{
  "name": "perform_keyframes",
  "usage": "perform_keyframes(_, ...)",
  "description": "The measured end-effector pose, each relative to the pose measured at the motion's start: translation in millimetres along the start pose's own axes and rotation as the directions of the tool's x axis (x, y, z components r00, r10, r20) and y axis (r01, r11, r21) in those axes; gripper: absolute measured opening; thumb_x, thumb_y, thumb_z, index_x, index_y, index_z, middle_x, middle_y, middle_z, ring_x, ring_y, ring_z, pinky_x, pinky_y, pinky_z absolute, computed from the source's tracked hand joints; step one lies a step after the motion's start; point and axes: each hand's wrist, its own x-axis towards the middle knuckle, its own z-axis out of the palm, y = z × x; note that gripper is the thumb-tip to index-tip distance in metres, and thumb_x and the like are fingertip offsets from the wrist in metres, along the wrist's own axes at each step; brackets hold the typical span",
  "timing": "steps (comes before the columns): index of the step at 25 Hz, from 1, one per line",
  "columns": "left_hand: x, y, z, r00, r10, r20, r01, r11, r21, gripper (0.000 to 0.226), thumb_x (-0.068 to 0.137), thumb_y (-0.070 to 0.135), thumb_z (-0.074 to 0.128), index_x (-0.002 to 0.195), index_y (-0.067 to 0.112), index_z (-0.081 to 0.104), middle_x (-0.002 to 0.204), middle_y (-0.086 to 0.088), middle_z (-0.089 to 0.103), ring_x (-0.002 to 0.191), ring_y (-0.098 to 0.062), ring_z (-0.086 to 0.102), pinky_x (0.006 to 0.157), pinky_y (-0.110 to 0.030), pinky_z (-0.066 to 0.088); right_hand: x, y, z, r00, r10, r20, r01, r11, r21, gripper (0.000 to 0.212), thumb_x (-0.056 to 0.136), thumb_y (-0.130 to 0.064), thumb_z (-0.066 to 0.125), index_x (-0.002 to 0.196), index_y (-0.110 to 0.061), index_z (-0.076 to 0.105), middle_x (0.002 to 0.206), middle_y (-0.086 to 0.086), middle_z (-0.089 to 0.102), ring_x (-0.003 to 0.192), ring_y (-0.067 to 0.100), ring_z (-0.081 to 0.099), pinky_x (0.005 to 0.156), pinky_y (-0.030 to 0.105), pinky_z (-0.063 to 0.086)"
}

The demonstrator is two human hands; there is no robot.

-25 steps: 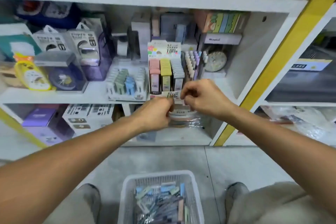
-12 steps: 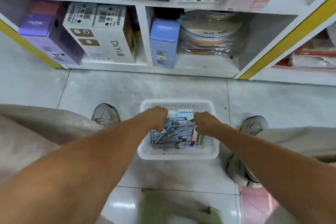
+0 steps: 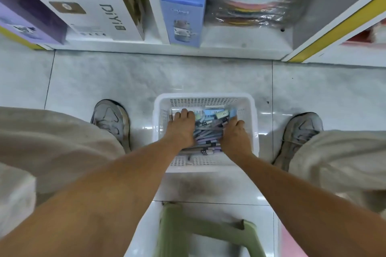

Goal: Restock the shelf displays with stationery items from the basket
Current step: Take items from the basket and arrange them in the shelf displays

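Note:
A white plastic basket (image 3: 205, 96) stands on the tiled floor between my feet. It holds a pile of stationery items (image 3: 211, 129): several grey, purple and blue pens and small packs. Both of my hands are down inside it. My left hand (image 3: 180, 129) lies on the left side of the pile with its fingers bent down into the items. My right hand (image 3: 235, 133) is on the right side, its fingers reaching among the pens. The pile hides the fingertips of both hands, so any grip is not visible.
The bottom shelf runs across the top: a purple box (image 3: 25, 12), a white DiYi box (image 3: 100, 6), a blue box (image 3: 183, 6) and a wrapped stack of coloured discs (image 3: 254, 2). A yellow-edged post (image 3: 338, 27) stands right. My shoes (image 3: 110, 119) flank the basket; a green stool (image 3: 200, 229) is below.
One second ago both hands were up at the shelf display of pens. The view then dropped and both hands went down into the basket, where they now reach deeper into the pile.

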Motion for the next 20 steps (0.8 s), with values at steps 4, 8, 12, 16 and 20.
perform_keyframes(4,-1,8,14,0.999,0.018,-0.032,-0.016,0.999,0.046,0.068,0.075,0.002,0.070,0.133,0.008,0.035,0.130,-0.013,0.047,0.124,-0.032,0.045,0.105,-0.052,0.038,-15,-2,13,1.000,-0.021,-0.021,0.017,0.980,-0.199,0.064,0.097,-0.016,0.054,0.146,0.010,0.021,0.129,0.022,0.043,0.095,0.028,0.065,0.073,0.031,0.055)
perform_keyframes(8,-4,11,24,0.990,0.142,-0.021,-0.134,0.966,0.221,0.066,0.072,-0.002,0.072,0.130,0.004,0.040,0.128,-0.017,0.049,0.120,-0.035,0.047,0.102,-0.047,0.039,-9,-3,17,1.000,-0.013,-0.010,0.010,0.974,-0.227,0.044,0.098,-0.012,0.050,0.136,0.004,0.034,0.126,0.021,0.047,0.085,0.024,0.068,0.064,0.027,0.051)
perform_keyframes(12,-4,10,24,0.982,0.190,0.004,-0.184,0.949,0.256,0.068,0.071,0.007,0.076,0.129,0.003,0.041,0.125,-0.017,0.046,0.117,-0.033,0.045,0.102,-0.044,0.039,-1,6,19,0.995,-0.100,0.027,0.102,0.990,-0.099,0.028,0.095,-0.005,0.050,0.123,0.002,0.052,0.126,0.021,0.051,0.084,0.032,0.066,0.069,0.033,0.051)
perform_keyframes(16,-2,17,20,0.970,0.241,0.019,-0.241,0.958,0.156,0.077,0.072,0.031,0.074,0.135,0.004,0.040,0.128,-0.015,0.043,0.121,-0.032,0.041,0.104,-0.044,0.035,3,17,19,0.986,-0.163,0.014,0.160,0.977,0.139,0.012,0.088,0.003,0.058,0.100,0.004,0.061,0.115,0.022,0.057,0.089,0.036,0.062,0.074,0.035,0.049)
perform_keyframes(20,-8,17,24,0.953,0.292,0.078,-0.302,0.916,0.263,0.094,0.063,0.030,0.082,0.138,0.004,0.032,0.128,-0.014,0.039,0.119,-0.031,0.039,0.101,-0.043,0.037,4,25,17,0.988,-0.149,0.036,0.137,0.963,0.230,0.024,0.089,-0.001,0.062,0.112,0.000,0.055,0.115,0.017,0.059,0.098,0.033,0.060,0.079,0.034,0.048)
